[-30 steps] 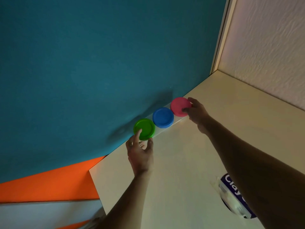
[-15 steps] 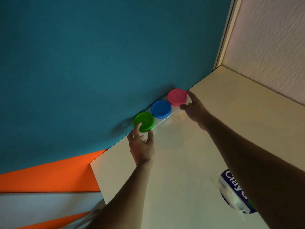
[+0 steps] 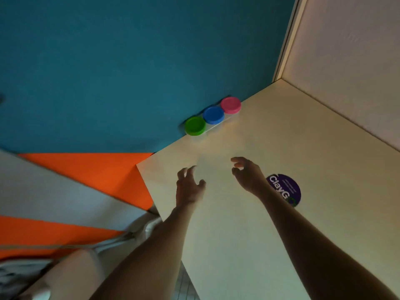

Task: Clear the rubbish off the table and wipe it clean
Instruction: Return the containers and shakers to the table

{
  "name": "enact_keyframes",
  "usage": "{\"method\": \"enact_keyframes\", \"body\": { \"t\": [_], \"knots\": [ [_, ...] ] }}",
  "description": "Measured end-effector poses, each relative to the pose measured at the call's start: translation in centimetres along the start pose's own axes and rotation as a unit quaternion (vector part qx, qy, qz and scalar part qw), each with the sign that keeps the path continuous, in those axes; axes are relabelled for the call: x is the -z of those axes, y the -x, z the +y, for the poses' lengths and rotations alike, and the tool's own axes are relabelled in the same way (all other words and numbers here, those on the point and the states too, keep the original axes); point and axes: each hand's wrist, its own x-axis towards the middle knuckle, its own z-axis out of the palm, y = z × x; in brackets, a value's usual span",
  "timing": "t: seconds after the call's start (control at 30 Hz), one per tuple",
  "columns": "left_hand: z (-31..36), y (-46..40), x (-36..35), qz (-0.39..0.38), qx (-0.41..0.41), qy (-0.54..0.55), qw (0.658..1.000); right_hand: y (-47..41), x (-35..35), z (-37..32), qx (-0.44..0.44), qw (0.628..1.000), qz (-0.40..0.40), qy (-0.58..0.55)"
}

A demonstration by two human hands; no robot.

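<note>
Three small tubs stand in a row against the teal wall at the back of the cream table [image 3: 281,148]: a green-lidded tub [image 3: 195,125], a blue-lidded tub [image 3: 213,114] and a pink-lidded tub [image 3: 230,105]. My left hand [image 3: 188,187] hovers over the table near its left edge, fingers spread and curled, holding nothing. My right hand [image 3: 249,176] hovers beside it, also empty with fingers apart. A purple round "ClayGo" wrapper [image 3: 286,189] lies flat on the table just right of my right wrist, partly hidden by my forearm.
The teal wall [image 3: 129,72] runs behind the table and a white textured wall [image 3: 350,61] closes its right side. Left of the table are orange and white panels [image 3: 97,176]. My knee [image 3: 71,276] shows at the lower left.
Both hands have let go of the tubs and drawn back toward me, away from the wall. The three tubs stay in a row against the wall. The view has tilted downward.
</note>
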Motion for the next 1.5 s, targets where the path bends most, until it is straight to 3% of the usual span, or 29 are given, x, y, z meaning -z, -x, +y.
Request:
{"method": "enact_keyframes", "body": {
  "t": [0.27,0.63,0.9,1.1,1.5],
  "knots": [
    [-5.3,13.5,1.8,-0.056,-0.012,-0.038,0.998,16.4,-4.2,2.2,0.037,0.992,-0.061,0.104],
    [-16.7,28.1,4.4,-0.023,0.000,-0.062,0.998,29.5,-12.4,0.7,0.107,0.972,-0.137,0.160],
    [-25.6,35.8,8.5,-0.040,0.139,-0.047,0.988,33.2,-21.4,-2.3,0.135,0.941,-0.239,0.200],
    [-33.1,38.1,12.6,-0.021,0.225,-0.017,0.974,35.1,-30.2,-6.6,0.148,0.907,-0.319,0.231],
    [-52.4,33.6,24.2,-0.015,0.331,0.036,0.943,33.5,-51.5,-18.7,0.178,0.850,-0.384,0.313]
  ]
}}
